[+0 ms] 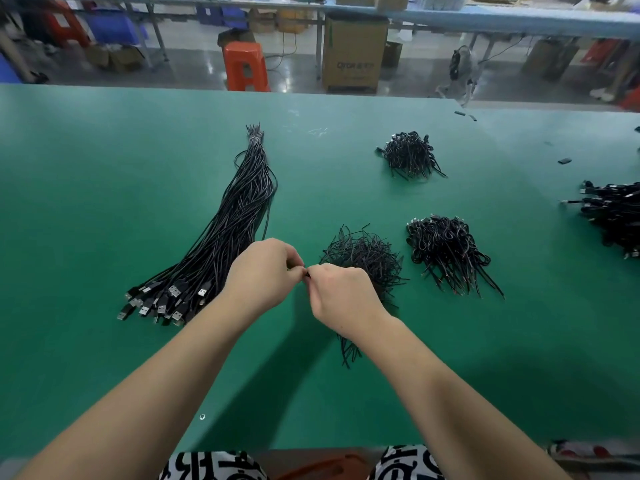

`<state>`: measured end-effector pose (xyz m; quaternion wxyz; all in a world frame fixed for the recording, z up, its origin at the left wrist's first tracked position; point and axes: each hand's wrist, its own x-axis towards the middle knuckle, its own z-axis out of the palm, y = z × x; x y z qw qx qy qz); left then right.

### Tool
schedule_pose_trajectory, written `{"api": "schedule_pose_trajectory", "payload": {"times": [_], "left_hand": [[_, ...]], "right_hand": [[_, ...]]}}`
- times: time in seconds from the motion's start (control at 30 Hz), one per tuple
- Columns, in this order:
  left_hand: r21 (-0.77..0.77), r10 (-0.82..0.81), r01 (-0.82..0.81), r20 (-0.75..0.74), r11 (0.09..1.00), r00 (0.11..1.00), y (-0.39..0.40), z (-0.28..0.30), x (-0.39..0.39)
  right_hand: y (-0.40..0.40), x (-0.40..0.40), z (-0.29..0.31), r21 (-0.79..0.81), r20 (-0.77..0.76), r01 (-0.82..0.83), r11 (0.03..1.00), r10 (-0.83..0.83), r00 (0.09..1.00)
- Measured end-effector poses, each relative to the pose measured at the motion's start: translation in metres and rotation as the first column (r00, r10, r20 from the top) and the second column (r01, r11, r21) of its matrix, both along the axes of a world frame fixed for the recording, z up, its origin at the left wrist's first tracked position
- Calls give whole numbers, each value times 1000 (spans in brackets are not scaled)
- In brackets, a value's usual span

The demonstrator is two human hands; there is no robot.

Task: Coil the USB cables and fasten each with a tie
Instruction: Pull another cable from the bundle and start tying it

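A long bundle of straight black USB cables [228, 233] lies on the green table [86, 188], plugs toward me at the lower left. My left hand [263, 271] and my right hand [341, 294] meet fingertip to fingertip above the table, pinching a small black tie or cable end between them. A black cable [348, 351] hangs below my right wrist, held in that hand. Just behind my right hand sits a loose heap of thin black ties [367, 258].
Two piles of coiled, tied cables lie at the right [446, 251] and farther back [410, 155]. A bigger pile [613, 216] reaches the right edge. Small black scraps [564, 161] dot the far right. Beyond the table stand an orange stool [246, 65] and a cardboard box [353, 53].
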<state>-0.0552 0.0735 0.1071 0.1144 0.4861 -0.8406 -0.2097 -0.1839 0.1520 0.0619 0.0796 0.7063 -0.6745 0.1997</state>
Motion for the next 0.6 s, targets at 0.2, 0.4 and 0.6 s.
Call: {"api": "schedule_pose_trajectory", "payload": {"times": [0.2,0.4,0.6], "left_hand": [[-158,16,-1,94,988,995,9,-2,-9],[-137,-15,28,95,990,995,10,-11,-14],[-267,-122,95,-84,959,989,9,-9,-5]], "right_hand": [[1,2,-1,-25,-10,57,998,-57,998],[1,0,-6,38,94,98,994,-101,990],[-7,-21,17,350,931,-256,901,-303,205]]}}
